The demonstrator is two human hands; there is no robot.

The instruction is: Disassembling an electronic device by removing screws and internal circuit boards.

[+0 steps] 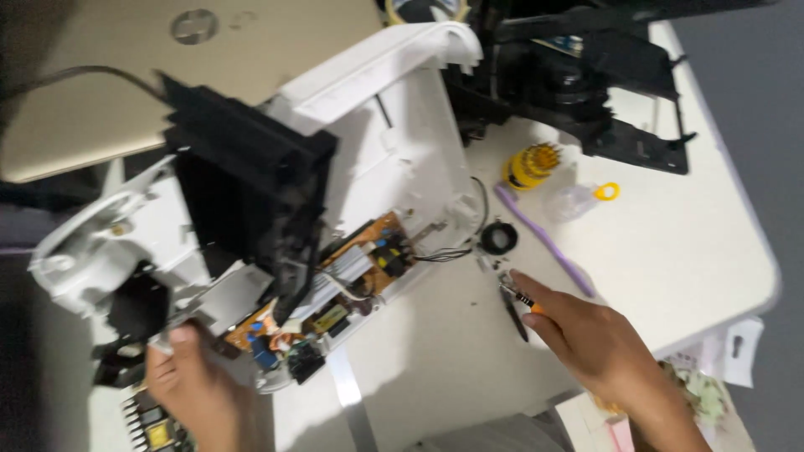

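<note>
Two bare hands work over a white table (670,251) that carries an opened appliance. The left hand (197,385) grips the near edge of the white plastic housing (377,142), thumb up on the rim and fingers curled beneath it, steadying the casing. Just above and to the right of this hand lies an exposed brown circuit board (352,280) set in the housing, crowded with small components and wires. Rising above the left hand is a black inner frame (243,184), tilted up out of the casing.

The right hand (599,343) is closed around a small screwdriver (523,300) with an orange and black handle, its tip pointing up and left toward the table just beside the housing's corner. Just beyond that tip sits a small black ring-shaped part (499,238). A purple stick-like tool (544,238) lies on the table above the right hand, running diagonally. Further off from that hand stand a yellow bit holder (532,165) and a small clear plastic bag (574,201) with a yellow ring. A separate black plastic assembly (586,75) rests at the far side, well apart from both hands. A closed laptop (167,75) lies far beyond the left hand.
</note>
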